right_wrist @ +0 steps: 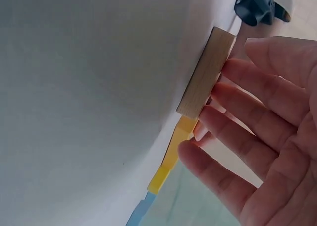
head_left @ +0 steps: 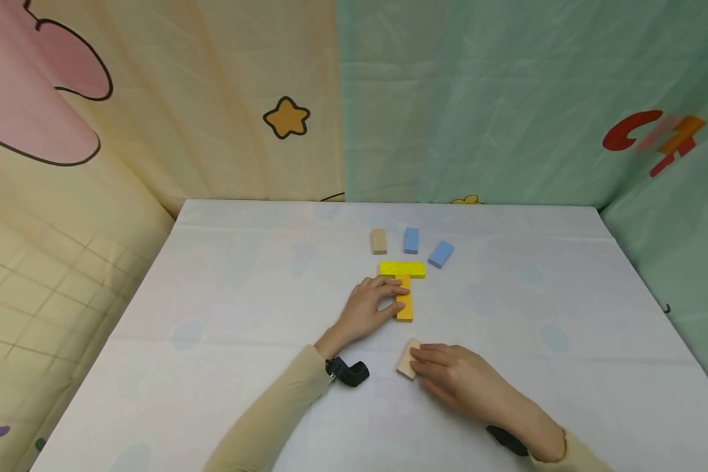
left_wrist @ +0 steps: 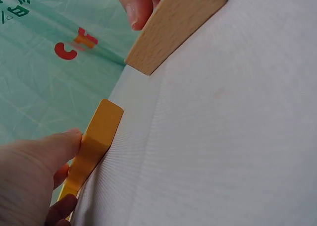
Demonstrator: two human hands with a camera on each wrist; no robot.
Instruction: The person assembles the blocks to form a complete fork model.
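Left hand (head_left: 370, 307) is resting relaxed on orange rectangular block (head_left: 405, 314), right hand (head_left: 461, 380) is touching pale rectangular wooden block (head_left: 406, 362), fingers loosely extended

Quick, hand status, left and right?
Left hand: touching the orange block; can't tell whether it grips.
Right hand: open, fingertips at the nearer wooden block.
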